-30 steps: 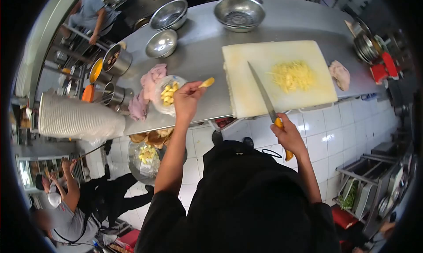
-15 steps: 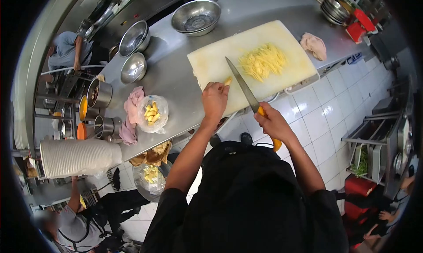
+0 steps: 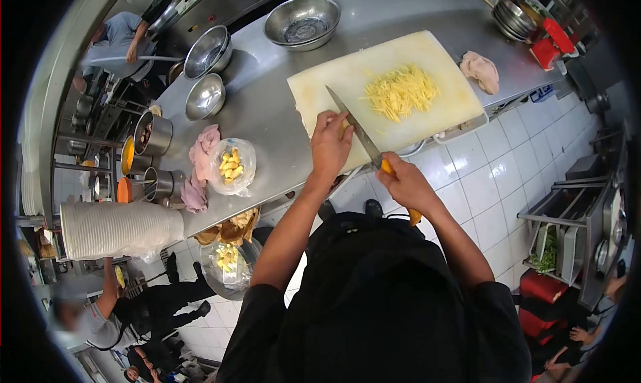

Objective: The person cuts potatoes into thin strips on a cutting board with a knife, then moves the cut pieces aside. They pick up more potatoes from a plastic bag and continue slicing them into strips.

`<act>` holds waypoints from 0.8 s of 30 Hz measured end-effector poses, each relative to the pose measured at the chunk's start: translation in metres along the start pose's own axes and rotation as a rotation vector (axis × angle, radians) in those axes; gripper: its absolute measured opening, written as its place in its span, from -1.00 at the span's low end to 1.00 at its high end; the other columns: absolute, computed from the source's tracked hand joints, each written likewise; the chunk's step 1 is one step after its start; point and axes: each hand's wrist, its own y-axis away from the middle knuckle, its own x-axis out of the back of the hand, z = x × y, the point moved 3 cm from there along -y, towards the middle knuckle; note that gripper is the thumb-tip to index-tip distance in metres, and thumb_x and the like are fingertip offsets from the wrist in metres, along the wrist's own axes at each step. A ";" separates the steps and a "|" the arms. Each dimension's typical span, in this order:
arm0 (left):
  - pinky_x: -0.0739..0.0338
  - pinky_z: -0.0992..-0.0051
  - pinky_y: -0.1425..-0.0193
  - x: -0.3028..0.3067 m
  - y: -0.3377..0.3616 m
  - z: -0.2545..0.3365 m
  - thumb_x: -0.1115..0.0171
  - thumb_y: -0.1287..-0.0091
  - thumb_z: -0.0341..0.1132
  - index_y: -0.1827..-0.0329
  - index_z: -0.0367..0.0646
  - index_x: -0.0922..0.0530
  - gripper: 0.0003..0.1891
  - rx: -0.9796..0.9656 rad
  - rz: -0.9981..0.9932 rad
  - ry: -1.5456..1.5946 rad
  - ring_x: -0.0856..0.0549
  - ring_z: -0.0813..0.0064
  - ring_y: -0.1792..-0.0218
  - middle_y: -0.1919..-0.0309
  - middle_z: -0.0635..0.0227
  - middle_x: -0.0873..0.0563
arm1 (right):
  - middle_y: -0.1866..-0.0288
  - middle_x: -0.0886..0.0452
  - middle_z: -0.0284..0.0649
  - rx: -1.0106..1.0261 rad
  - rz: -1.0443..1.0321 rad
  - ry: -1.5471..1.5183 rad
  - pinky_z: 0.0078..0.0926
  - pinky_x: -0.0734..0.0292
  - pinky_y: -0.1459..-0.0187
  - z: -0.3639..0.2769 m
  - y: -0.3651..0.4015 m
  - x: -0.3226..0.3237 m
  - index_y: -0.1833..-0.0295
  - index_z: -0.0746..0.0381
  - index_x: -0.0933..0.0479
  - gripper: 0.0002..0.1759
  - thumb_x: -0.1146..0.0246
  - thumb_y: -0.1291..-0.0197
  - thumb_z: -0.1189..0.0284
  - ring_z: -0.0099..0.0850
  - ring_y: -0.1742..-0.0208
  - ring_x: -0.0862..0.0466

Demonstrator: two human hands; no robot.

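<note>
My left hand (image 3: 328, 143) is closed, fingertips pinching a piece of peeled ginger (image 3: 345, 124) against the white cutting board (image 3: 312, 89). In my right hand (image 3: 406, 184) is the yellow handle of a long knife (image 3: 364, 137). Its blade lies alongside the left fingertips, right at the ginger, with the tip pointing to the far left. A pile of thin pale-yellow ginger strips (image 3: 400, 93) sits on the board to the right of the blade. To the left, a clear plastic bag (image 3: 248, 157) on the steel counter holds several peeled pieces (image 3: 231, 166).
Metal bowls (image 3: 302, 24) stand along the counter's far side. Pink cloths (image 3: 202, 157) lie left of the bag, another cloth (image 3: 480, 72) right of the board. A stack of white containers (image 3: 120, 231) occupies the left end. Co-workers (image 3: 110, 316) stand at the left and right edges.
My left hand has moved slightly up and right with the ginger piece. The knife has shifted left, bringing its blade up against the left fingertips.
</note>
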 end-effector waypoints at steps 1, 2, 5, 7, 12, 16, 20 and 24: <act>-0.72 0.29 0.03 -0.003 -0.001 -0.004 -0.48 -0.30 -0.35 -0.05 -0.24 -0.79 -0.71 -0.025 -0.040 -0.027 -0.79 0.22 0.11 -0.07 0.14 -0.72 | 0.21 -0.71 0.15 0.018 0.011 0.010 -0.15 -0.60 0.11 0.002 0.001 0.001 -0.42 0.37 -0.40 -0.43 -0.27 -0.47 0.24 0.00 0.21 -0.75; -0.71 0.27 -0.01 -0.005 -0.003 -0.011 -0.48 -0.29 -0.35 -0.05 -0.23 -0.79 -0.71 -0.051 -0.080 -0.054 -0.78 0.21 0.07 -0.09 0.15 -0.70 | 0.24 -0.69 0.09 -0.018 0.008 -0.013 -0.19 -0.59 0.16 0.003 0.003 0.003 -0.42 0.37 -0.41 -0.44 -0.27 -0.47 0.26 -0.08 0.28 -0.72; -0.69 0.23 -0.09 -0.006 -0.007 -0.017 -0.49 -0.27 -0.34 -0.05 -0.21 -0.79 -0.70 -0.033 -0.142 -0.051 -0.76 0.15 0.02 -0.08 0.16 -0.68 | 0.27 -0.68 0.04 -0.096 0.006 -0.081 -0.21 -0.58 0.18 0.004 0.011 0.014 -0.41 0.35 -0.42 -0.48 -0.27 -0.47 0.30 -0.11 0.30 -0.70; -0.68 0.23 -0.11 -0.005 -0.005 -0.019 -0.50 -0.25 -0.33 -0.04 -0.21 -0.79 -0.69 -0.015 -0.140 -0.042 -0.75 0.14 0.01 -0.07 0.16 -0.68 | 0.15 -0.73 0.20 -0.121 0.004 -0.137 -0.08 -0.58 0.02 0.009 0.019 0.020 -0.39 0.34 -0.44 -0.49 -0.28 -0.46 0.31 0.16 0.08 -0.73; -0.67 0.26 -0.13 -0.004 0.010 -0.008 -0.58 -0.18 -0.33 -0.02 -0.26 -0.78 -0.64 -0.063 -0.061 -0.032 -0.74 0.15 -0.01 -0.11 0.12 -0.65 | 0.34 -0.64 -0.02 -0.202 -0.037 -0.255 -0.27 -0.54 0.19 0.018 0.042 0.031 -0.37 0.31 -0.47 -0.53 -0.30 -0.46 0.34 -0.21 0.32 -0.65; -0.68 0.28 -0.13 -0.003 0.015 -0.016 -0.62 -0.15 -0.34 -0.05 -0.26 -0.78 -0.60 -0.065 -0.058 -0.034 -0.73 0.17 -0.04 -0.12 0.11 -0.65 | 0.41 -0.60 -0.13 -0.200 -0.069 -0.279 -0.35 -0.51 0.28 0.020 0.049 0.039 -0.38 0.29 -0.48 -0.54 -0.29 -0.49 0.33 -0.38 0.43 -0.58; -0.68 0.32 -0.13 0.016 0.020 -0.027 -0.64 -0.16 -0.35 -0.08 -0.26 -0.77 -0.58 0.022 -0.025 -0.002 -0.73 0.20 -0.05 -0.13 0.13 -0.67 | 0.39 -0.51 -0.38 -0.205 -0.164 -0.302 -0.58 -0.49 0.41 0.011 0.049 0.039 -0.43 0.27 -0.45 -0.55 -0.26 -0.53 0.39 -0.60 0.49 -0.52; -0.70 0.36 -0.13 0.024 0.020 -0.032 -0.65 -0.15 -0.38 -0.09 -0.27 -0.77 -0.57 0.056 -0.033 -0.008 -0.76 0.24 0.00 -0.14 0.16 -0.70 | 0.35 -0.51 -0.38 -0.225 -0.303 -0.419 -0.59 -0.49 0.41 0.012 0.038 0.028 -0.45 0.33 -0.42 -0.51 -0.27 -0.52 0.38 -0.61 0.49 -0.52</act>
